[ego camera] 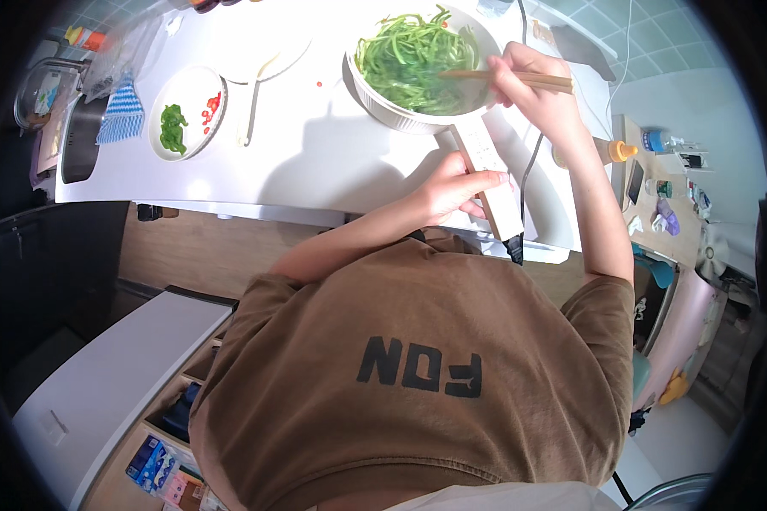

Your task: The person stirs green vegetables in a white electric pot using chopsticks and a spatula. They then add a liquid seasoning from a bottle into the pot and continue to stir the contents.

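A white electric cooking pot (pixel 393 115) with a ribbed side stands at the counter's far side. Wilted leafy greens with long stems (pixel 415 61) fill much of it, and a faint haze hangs over them. My left hand (pixel 449 190) grips the pot's long white handle (pixel 479 144), thumb on top. A black power cord (pixel 515 248) plugs into the handle's end. Wooden chopsticks (pixel 463 75) are held in my right hand (pixel 530 80) above the pot's right rim. Their tips reach into the greens.
Left on the white counter (pixel 230 175), a white plate (pixel 162 137) holds chopped red chilli (pixel 211 112) and green pieces (pixel 174 129). A pale-handled utensil (pixel 249 115) rests by another white dish (pixel 281 32). A sink (pixel 80 144) lies far left; a yellow-capped bottle (pixel 621 151) stands right.
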Motion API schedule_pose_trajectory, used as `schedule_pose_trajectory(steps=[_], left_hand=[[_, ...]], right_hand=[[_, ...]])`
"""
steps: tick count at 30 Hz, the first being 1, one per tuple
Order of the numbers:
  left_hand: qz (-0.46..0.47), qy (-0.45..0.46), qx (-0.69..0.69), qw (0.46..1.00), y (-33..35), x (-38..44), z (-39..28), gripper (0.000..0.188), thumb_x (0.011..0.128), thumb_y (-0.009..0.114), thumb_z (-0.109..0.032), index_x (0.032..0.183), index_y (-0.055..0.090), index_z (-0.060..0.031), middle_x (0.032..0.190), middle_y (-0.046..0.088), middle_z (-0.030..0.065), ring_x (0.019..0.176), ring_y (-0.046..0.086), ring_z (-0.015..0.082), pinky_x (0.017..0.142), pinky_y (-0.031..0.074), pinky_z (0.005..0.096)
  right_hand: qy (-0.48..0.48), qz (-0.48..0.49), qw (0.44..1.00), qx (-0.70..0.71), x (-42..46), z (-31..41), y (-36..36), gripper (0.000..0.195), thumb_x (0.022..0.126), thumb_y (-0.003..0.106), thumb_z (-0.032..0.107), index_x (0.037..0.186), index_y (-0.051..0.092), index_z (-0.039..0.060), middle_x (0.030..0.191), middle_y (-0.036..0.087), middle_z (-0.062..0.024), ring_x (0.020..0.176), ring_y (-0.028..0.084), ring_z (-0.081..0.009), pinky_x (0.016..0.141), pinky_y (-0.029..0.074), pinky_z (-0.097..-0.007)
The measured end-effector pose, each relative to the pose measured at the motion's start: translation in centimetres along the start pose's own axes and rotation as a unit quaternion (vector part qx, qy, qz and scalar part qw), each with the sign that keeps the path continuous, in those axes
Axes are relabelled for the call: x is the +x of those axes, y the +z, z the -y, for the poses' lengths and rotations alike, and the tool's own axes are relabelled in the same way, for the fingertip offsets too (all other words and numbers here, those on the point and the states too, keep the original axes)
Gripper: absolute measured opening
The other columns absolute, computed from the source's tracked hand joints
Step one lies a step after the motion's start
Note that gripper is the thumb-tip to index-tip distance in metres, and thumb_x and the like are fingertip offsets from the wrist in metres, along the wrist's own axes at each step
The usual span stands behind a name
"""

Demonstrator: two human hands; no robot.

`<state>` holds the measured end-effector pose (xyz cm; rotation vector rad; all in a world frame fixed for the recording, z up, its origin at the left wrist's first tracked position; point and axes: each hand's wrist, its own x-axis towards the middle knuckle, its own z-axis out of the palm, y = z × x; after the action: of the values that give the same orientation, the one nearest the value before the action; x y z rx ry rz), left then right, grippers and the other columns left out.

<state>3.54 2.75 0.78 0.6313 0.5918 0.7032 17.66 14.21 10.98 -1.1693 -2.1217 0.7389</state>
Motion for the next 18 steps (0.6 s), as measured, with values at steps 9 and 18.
schedule_pose_trajectory(steps=[9,18], left_hand=[[0.019,0.024,-0.011,0.999,-0.3,-0.1,0.2,0.031,0.095,0.061,-0.015,0.118,0.055,0.0040,0.109,0.066,0.0149,0.092,0.071,0.0258,0.071,0.064,0.0386],[0.008,0.028,-0.029,0.999,-0.5,-0.1,0.6,0.031,0.094,0.061,-0.016,0.119,0.054,0.0026,0.110,0.066,0.0149,0.095,0.070,0.0261,0.071,0.064,0.0388]], right_hand=[[-0.018,-0.129,0.992,0.003,0.2,-0.3,-4.9,0.029,0.097,0.059,0.026,0.075,0.062,0.0084,0.062,0.061,0.0014,0.055,0.052,-0.0007,0.048,0.039,-0.0168],[-0.144,-0.010,0.987,-0.072,-0.2,1.9,0.7,0.023,0.092,0.067,0.021,0.080,0.057,0.0037,0.061,0.052,-0.0063,0.054,0.050,-0.0144,0.053,0.043,-0.0284]])
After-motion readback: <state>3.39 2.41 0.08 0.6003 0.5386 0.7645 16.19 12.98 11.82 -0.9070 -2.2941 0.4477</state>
